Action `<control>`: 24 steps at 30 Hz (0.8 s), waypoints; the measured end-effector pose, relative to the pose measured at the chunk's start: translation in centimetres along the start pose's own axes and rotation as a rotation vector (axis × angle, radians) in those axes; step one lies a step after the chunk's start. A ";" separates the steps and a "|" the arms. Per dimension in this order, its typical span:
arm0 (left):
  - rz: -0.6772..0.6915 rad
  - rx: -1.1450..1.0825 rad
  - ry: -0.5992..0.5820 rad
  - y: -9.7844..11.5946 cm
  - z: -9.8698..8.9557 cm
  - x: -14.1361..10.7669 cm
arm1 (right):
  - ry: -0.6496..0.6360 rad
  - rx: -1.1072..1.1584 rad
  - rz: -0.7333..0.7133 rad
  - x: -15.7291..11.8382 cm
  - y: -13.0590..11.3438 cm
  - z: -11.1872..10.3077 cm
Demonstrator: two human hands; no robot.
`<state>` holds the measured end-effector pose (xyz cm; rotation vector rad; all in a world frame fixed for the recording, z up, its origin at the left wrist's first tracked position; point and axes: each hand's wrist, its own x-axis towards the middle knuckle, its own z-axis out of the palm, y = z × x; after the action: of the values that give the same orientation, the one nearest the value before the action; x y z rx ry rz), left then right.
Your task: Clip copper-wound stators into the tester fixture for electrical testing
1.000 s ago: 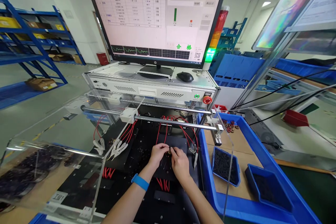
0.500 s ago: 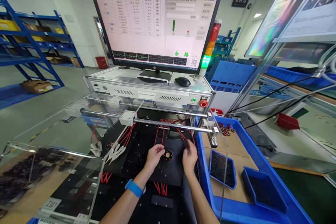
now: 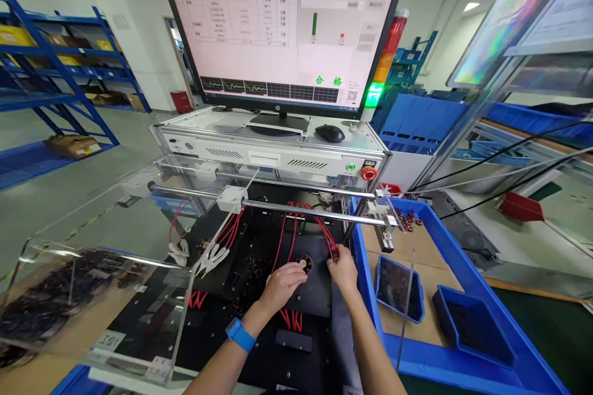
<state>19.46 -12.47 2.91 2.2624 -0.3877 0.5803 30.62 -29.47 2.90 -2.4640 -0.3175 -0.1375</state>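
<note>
Pretty crowded bench, ngl. There's a white tester cabinet along the far edge with a monitor and a mouse on top, and two metal rods run crosswise over the far part of the work area. A clear cover takes up the left side, so you're looking through plastic at whatever's behind it. White clips hang on more leads left of centre, with small loose bits scattered between them and the raised black plate. A big blue tray with two small bins sits along the right edge.

The round wound part is on that plate, closer to its far edge. The left hand is right at it, fingers bent and bunched together by its near left side; can't tell if they're actually pinching it. The right hand is at the plate's right edge, fingertips pinched on the ends of the red wires. Whatever clip's in there is hidden.
</note>
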 end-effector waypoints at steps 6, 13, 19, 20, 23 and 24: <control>-0.088 -0.003 0.038 1.6 1.2 0.6 | -0.092 -0.186 -0.004 -6.0 -0.8 0.2; -0.143 0.048 -0.024 2.0 1.4 0.7 | -0.206 0.282 0.136 -3.3 -0.4 -1.8; -0.142 0.063 -0.056 2.2 1.4 0.7 | -0.088 0.793 0.285 -0.4 -2.5 -1.0; -0.141 0.062 -0.056 2.2 1.4 0.7 | -0.068 0.794 0.286 -0.4 -2.7 -0.7; -0.134 0.055 -0.049 2.1 1.4 0.7 | -0.022 0.782 0.274 -0.4 -2.8 -0.1; -0.134 0.053 -0.048 2.0 1.4 0.7 | -0.010 0.781 0.272 -0.5 -2.8 0.0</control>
<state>19.58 -14.93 3.63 2.3357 -0.2450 0.4731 29.44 -27.40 4.50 -1.7073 -0.0189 0.1022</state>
